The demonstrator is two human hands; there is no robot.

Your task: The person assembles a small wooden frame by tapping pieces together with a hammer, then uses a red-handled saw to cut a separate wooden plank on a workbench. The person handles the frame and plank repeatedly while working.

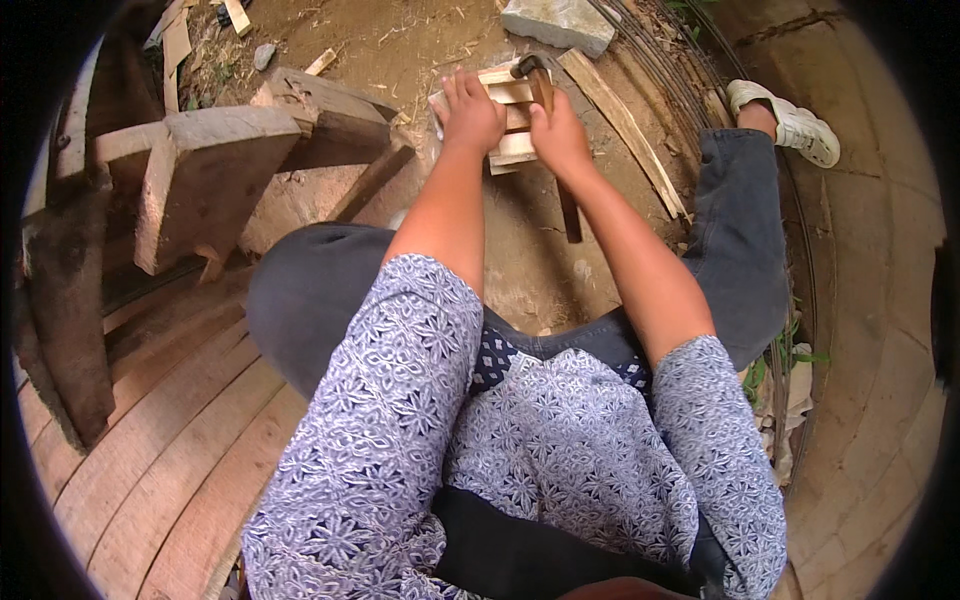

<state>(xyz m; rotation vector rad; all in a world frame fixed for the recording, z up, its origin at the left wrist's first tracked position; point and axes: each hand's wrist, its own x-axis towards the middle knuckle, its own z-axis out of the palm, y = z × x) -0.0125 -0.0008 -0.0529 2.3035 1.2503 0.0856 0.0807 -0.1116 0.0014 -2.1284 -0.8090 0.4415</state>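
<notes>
Small light-coloured slats form a little wooden frame (513, 143) on the ground in front of my knees. My left hand (474, 118) lies across its left end, with the fingers stretched out over the wood. At the right side of the frame, my right hand (562, 137) is closed round the brown handle of a hammer (570, 215). The dark hammer head points away from me, over the far edge of the frame, and the handle's end hangs below my wrist. My right fingers are partly hidden behind the hand.
Rough planks and beams (215, 135) are stacked at the left, beside long boards (180, 440). A grey stone block (560, 22) lies at the far side. A long wood strip (628, 135) and thin metal rods (660, 60) run along the right, near my outstretched leg (742, 220).
</notes>
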